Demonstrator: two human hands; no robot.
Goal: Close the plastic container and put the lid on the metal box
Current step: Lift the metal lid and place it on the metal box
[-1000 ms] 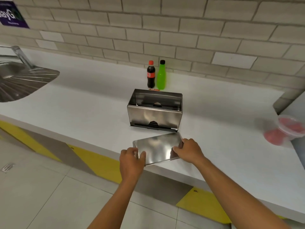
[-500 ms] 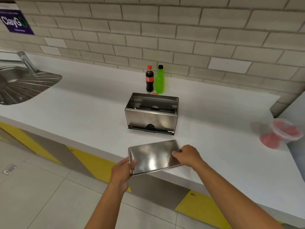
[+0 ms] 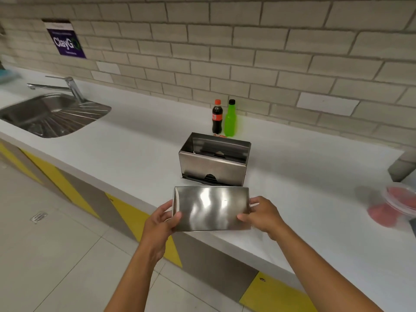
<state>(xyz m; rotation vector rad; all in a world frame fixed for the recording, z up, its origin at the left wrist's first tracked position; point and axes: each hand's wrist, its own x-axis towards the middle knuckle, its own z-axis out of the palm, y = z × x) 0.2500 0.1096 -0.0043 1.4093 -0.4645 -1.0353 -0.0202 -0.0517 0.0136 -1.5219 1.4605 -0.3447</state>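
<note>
A shiny rectangular metal lid point(image 3: 211, 208) is held level above the counter's front edge, just in front of the metal box. My left hand point(image 3: 162, 218) grips its left end and my right hand point(image 3: 262, 213) grips its right end. The open-topped metal box point(image 3: 213, 164) stands on the white counter behind the lid, with a dark slot low on its front. At the far right a clear plastic container point(image 3: 399, 204) with red contents sits on the counter, blurred and partly cut off by the frame.
A cola bottle point(image 3: 217, 117) and a green bottle point(image 3: 230, 119) stand behind the box by the brick wall. A steel sink point(image 3: 48, 114) with a tap is at the left. The counter edge point(image 3: 225, 242) runs diagonally below my hands, tiled floor beneath.
The lid has been lifted off the counter edge and turned square to the box, held by both ends. The view has tilted up, showing more of the wall and sink.
</note>
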